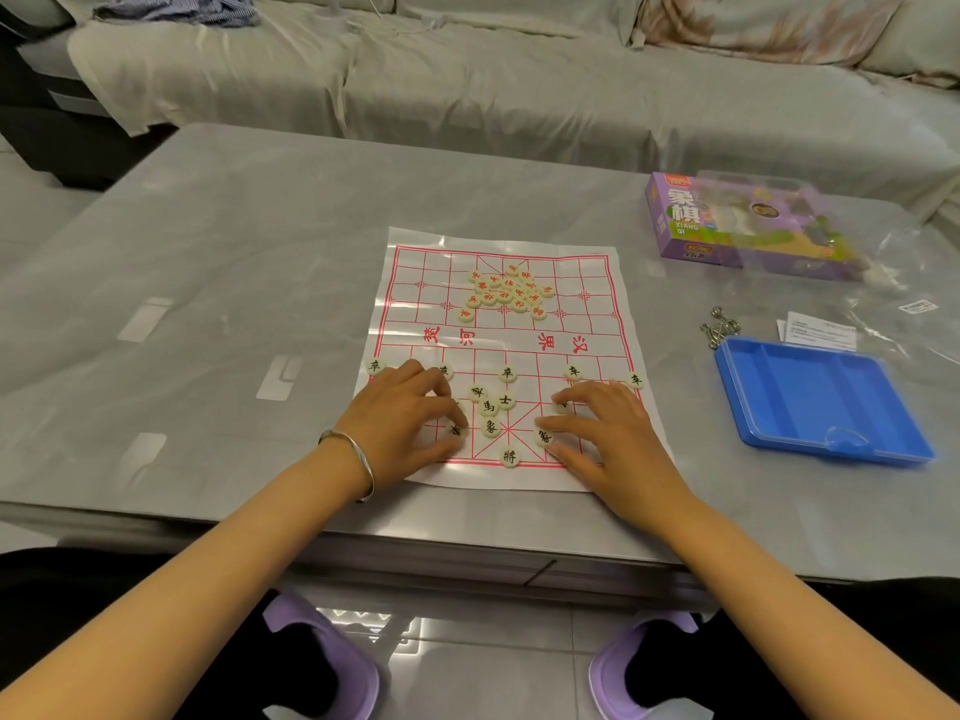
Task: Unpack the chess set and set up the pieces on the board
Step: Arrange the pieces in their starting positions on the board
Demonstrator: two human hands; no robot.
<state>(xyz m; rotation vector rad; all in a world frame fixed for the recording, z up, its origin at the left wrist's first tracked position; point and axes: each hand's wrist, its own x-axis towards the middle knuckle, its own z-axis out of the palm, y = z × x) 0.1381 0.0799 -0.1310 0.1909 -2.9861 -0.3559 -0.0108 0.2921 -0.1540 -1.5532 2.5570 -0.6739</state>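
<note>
Grey glossy counter (208, 252), grey sofa behind.
Item: white sheet chess board with red grid (587, 283), flat, mid-counter.
Near half: cream round discs lettered in black (506, 375), part ranked, part loose.
Far half: heap of red-lettered cream discs (506, 293), unsorted.
Left hand (410, 413): fingers bent, thumb and forefinger apparently pinching a black-lettered disc (456, 430).
Right hand (608, 423): fingers spread, tips resting on two discs.
Advice: seat each disc on a line crossing, not inside a square, and keep the sheet flat.
</note>
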